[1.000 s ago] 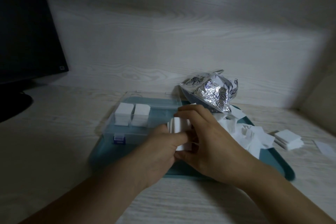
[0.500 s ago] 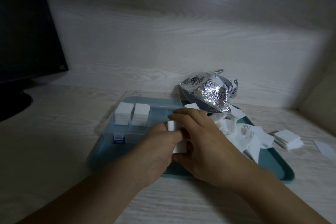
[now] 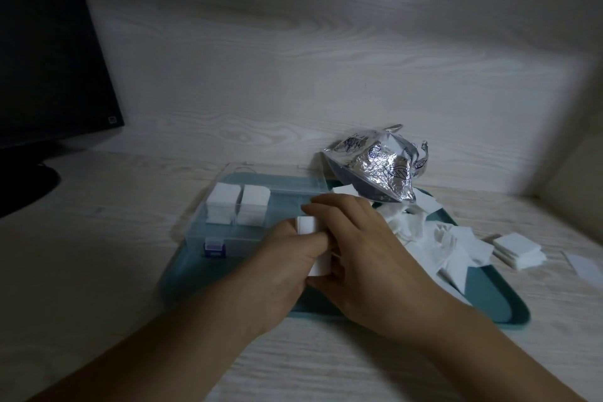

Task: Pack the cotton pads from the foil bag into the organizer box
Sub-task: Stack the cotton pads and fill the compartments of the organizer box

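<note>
- One view only: head-worn, wide-angle, looking forward and down onto the desk (image 3: 81, 238).
- Close in; both forearms enter from the bottom edge, hands (image 3: 326, 258) near centre.
- Wall fills the upper half; monitor (image 3: 42, 59) cut by the left edge.

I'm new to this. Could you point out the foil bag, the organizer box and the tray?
foil bag (image 3: 385, 170): head view, crinkled silver side.
organizer box (image 3: 228, 240): head view, clear front wall.
tray (image 3: 489, 297): head view, bare teal floor near right corner.
</note>
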